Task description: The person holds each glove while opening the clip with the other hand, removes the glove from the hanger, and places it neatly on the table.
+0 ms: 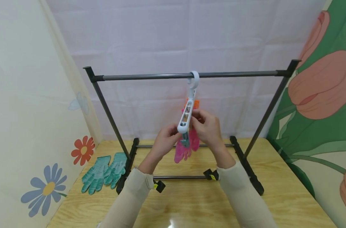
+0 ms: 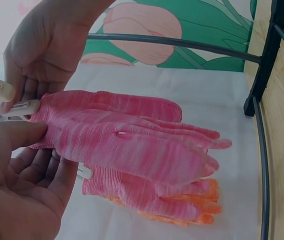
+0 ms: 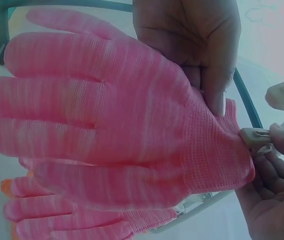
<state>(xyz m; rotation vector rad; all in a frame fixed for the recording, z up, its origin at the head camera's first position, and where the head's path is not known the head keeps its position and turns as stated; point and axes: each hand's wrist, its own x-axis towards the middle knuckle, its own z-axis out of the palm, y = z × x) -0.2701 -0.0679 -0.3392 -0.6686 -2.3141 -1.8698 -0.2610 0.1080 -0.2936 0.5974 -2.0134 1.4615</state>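
A white hanger [image 1: 182,128] hooks over the rack's top bar. At its clips my left hand [image 1: 168,139] pinches the cuff of a pink glove [image 2: 126,142] between thumb and fingers. My right hand [image 1: 209,128] squeezes a small white clip [image 3: 254,137] at the edge of that same cuff. In the right wrist view the glove lies spread, its fingers pointing left. Another pink glove [image 2: 136,192] hangs from its own clip [image 2: 85,171] beyond the held one. Orange gloves [image 2: 209,197] show partly behind the pink.
The black rack [image 1: 133,77] stands on a wooden table [image 1: 173,202], with slanted posts on both sides. Two green gloves [image 1: 96,174] lie by its left foot. White cloth [image 1: 150,38] hangs behind, and patterned curtains flank the table.
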